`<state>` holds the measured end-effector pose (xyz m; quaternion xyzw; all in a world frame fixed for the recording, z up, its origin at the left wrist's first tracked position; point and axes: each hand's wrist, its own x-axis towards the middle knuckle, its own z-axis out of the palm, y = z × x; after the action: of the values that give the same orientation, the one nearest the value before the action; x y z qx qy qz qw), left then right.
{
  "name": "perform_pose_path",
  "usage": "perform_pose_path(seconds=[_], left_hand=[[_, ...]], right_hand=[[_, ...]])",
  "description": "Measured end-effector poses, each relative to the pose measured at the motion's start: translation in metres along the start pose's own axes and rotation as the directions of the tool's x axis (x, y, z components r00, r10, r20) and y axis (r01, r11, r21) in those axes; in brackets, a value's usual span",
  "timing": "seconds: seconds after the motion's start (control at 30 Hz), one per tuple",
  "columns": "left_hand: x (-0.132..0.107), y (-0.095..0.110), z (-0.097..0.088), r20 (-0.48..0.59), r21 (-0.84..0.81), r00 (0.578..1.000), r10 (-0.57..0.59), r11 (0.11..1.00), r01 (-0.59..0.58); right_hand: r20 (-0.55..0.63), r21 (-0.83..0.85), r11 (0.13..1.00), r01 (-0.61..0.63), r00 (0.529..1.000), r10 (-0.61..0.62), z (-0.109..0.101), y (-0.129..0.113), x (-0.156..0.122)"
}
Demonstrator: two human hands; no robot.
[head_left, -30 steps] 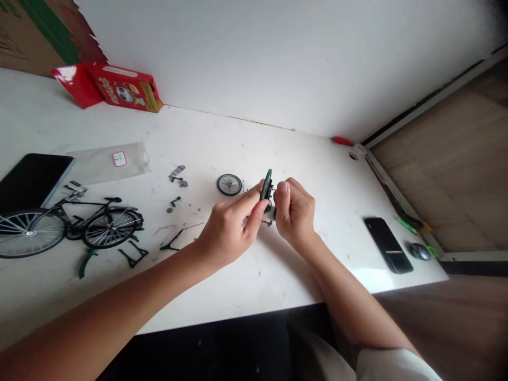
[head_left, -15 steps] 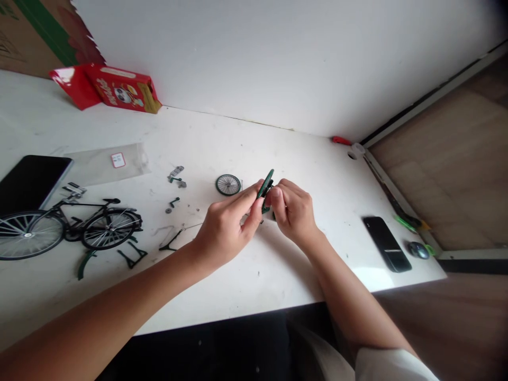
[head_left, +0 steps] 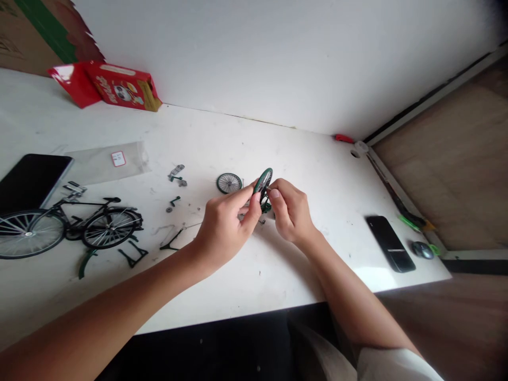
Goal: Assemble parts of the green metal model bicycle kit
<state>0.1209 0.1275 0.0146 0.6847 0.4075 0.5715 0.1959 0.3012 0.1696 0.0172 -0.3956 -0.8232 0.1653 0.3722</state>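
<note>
Between the fingers of my left hand is a small green-rimmed model bicycle wheel, tilted on edge above the table. My right hand pinches at the wheel's hub side; a thin pale piece shows at its fingertips, too small to name. Dark green model parts show just below the wheel, partly hidden by my fingers. A second green-rimmed wheel lies flat on the white table behind my left hand.
At left stand an assembled black model bicycle and a dark tablet-like device. Small loose parts lie left of my hands. A clear bag and red box sit behind; a black phone and mouse lie right.
The held wheel has turned, so its spokes now face the camera more. My right fingers have shifted slightly, and the pale piece at their tips has come into view.
</note>
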Motion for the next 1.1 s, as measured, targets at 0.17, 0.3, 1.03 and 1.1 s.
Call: perform_pose_path(seconds=[0.17,0.3,1.03,1.1], left_hand=[[0.000,-0.005,0.000,-0.013,0.045,1.000,0.018,0.999,-0.017],[0.001,-0.006,-0.001,0.003,0.108,0.995,0.095,0.990,-0.095],[0.003,-0.007,-0.001,0.033,-0.145,0.982,-0.188,0.971,0.191],[0.003,-0.008,-0.001,0.035,-0.161,0.979,-0.199,0.966,0.202]], right_hand=[[0.084,-0.164,0.978,0.133,0.989,-0.121,-0.004,0.002,0.004],[0.098,-0.157,0.978,0.140,0.987,-0.126,-0.003,0.006,0.004],[-0.027,0.056,0.995,-0.083,0.996,0.084,-0.001,0.001,0.002],[-0.009,0.080,0.993,-0.084,0.996,0.085,0.000,0.003,0.002]])
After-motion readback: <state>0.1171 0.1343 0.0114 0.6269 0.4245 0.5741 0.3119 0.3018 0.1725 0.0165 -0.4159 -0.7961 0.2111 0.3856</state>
